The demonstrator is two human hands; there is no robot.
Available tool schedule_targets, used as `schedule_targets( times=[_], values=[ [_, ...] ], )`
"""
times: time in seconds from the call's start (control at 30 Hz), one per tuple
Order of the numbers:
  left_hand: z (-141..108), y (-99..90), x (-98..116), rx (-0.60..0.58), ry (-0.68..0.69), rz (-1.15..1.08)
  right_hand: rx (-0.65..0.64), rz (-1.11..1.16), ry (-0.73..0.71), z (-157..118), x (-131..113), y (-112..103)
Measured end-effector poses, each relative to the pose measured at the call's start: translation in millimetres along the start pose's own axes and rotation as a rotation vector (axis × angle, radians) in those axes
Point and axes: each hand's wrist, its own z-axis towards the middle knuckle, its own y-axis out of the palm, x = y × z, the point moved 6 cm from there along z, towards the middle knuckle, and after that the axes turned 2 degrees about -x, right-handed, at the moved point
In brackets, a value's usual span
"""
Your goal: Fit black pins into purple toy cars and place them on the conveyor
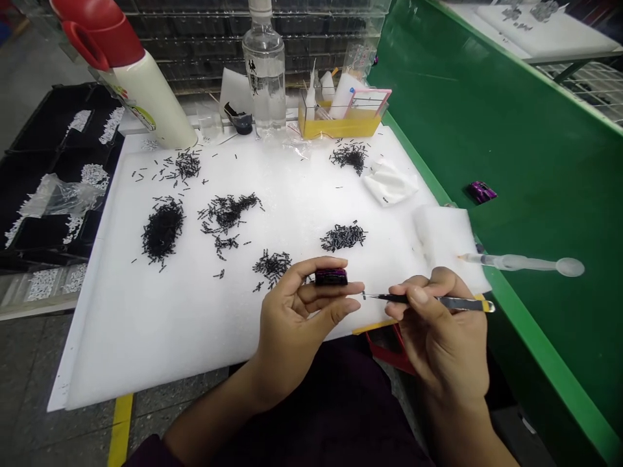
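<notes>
My left hand (302,318) holds a small purple and black part (331,277) between its fingers, above the front of the white foam sheet (195,331). In my right hand (442,324) are black tweezers (450,303), pinched between thumb and fingers and pointing left. A tiny dark piece (363,295) is at the tweezer tip, close to the fingertips of my left hand. Just beyond the hands lies a pile of small black pieces (343,237), with another pile (272,264) to its left.
Several more black piles lie on the foam. At the back stand a red-capped flask (146,97), a clear bottle (265,78) and a yellow-fronted box (341,123). A dropper (525,263) and a purple part (481,192) are at the right; black trays (34,155) at the left.
</notes>
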Motion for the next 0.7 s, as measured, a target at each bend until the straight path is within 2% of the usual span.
schedule_targets(
  times=[0.2,0.47,0.53,0.6,0.67,0.7],
  values=[
    [-1,1.9,3,-0.015,0.032,0.004,-0.044,0.065,0.039,-3,1,6],
    [-5,2.0,6,-0.025,0.151,0.025,-0.008,0.007,-0.069,-13,-6,10],
    [-5,2.5,6,-0.029,0.164,0.011,0.003,-0.05,-0.174,-21,-8,5],
    [-3,2.5,6,-0.027,0.143,-0.02,0.002,-0.192,-0.39,-33,-18,-4],
    [-2,2.0,5,-0.024,0.09,-0.049,-0.067,-0.407,-0.571,-46,-28,-9],
    [-1,1.7,5,-0.025,0.068,-0.057,-0.119,-0.509,-0.598,-50,-30,-9]
  ],
)
